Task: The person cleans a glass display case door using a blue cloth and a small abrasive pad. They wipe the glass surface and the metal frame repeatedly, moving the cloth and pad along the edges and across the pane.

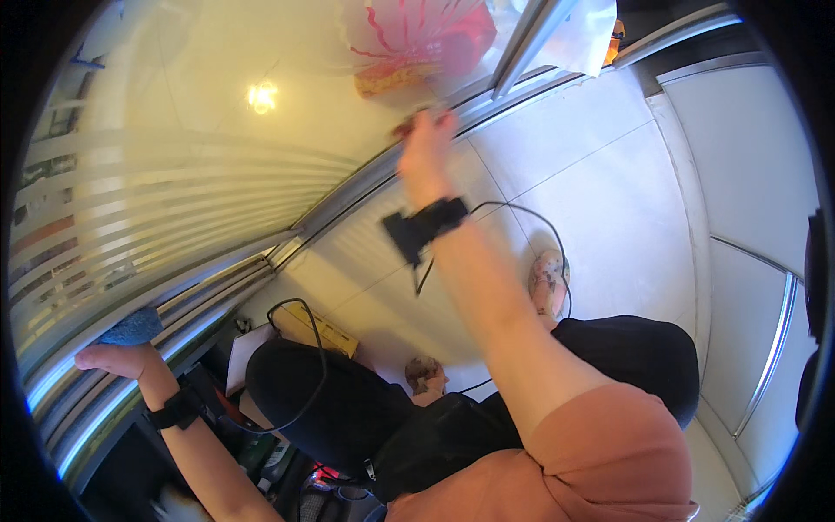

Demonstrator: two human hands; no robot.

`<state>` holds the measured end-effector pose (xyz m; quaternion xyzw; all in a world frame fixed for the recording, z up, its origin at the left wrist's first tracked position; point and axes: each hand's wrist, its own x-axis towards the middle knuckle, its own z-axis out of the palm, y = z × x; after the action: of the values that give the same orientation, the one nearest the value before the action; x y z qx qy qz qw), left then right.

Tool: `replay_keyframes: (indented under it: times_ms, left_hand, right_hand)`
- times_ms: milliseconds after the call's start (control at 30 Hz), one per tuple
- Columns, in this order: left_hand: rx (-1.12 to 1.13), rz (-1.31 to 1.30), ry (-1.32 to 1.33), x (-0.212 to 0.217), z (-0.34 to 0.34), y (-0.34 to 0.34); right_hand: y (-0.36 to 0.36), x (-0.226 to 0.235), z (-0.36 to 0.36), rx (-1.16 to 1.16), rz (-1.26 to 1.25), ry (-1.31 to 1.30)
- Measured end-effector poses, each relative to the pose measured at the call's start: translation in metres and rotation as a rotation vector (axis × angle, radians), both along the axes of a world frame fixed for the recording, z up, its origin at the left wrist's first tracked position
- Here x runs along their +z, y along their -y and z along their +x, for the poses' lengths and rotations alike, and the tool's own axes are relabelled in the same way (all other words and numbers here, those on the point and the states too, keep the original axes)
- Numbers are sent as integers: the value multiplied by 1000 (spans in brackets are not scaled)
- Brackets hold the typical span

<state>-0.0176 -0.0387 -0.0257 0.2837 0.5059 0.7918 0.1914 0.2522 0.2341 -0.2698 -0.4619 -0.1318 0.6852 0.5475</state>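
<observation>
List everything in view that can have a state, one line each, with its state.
Left hand: touching the cloth; firmness of hold unclear
Blue-grey cloth: bunched, at the metal rails
Right hand: blurred, raised ahead; grip unclear
Glass panel: upright, partly striped
Black wrist straps: fastened round both wrists
Black cable: slack, curved
White cabinet panels: apparently shut

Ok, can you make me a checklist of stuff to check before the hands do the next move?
1. Blue-grey cloth at the left hand: ok, it's there.
2. Right hand in clear sight: not ok, it's blurred.
3. What the right hand holds: cannot tell.
4. Left wristband and right wristband on: ok, both worn.
5. Black cable away from the feet: not ok, it loops by one shoe.
</observation>
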Motion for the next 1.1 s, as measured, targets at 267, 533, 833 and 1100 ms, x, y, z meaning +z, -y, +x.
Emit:
replay_keyframes:
  times_ms: [267, 533, 833, 1100]
  left_hand:
    - [414, -325, -213, -1, 9, -1]
    - [-513, 240, 100, -7, -24, 6]
    - [493, -248, -168, 5, 24, -16]
    - [-922, 386, 256, 3, 4, -11]
  right_hand:
    - [53, 33, -40, 77, -49, -111]
    - [48, 45, -38, 53, 61, -34]
    - [-6, 19, -1, -86, -99, -49]
    - [44, 27, -30, 125, -90, -115]
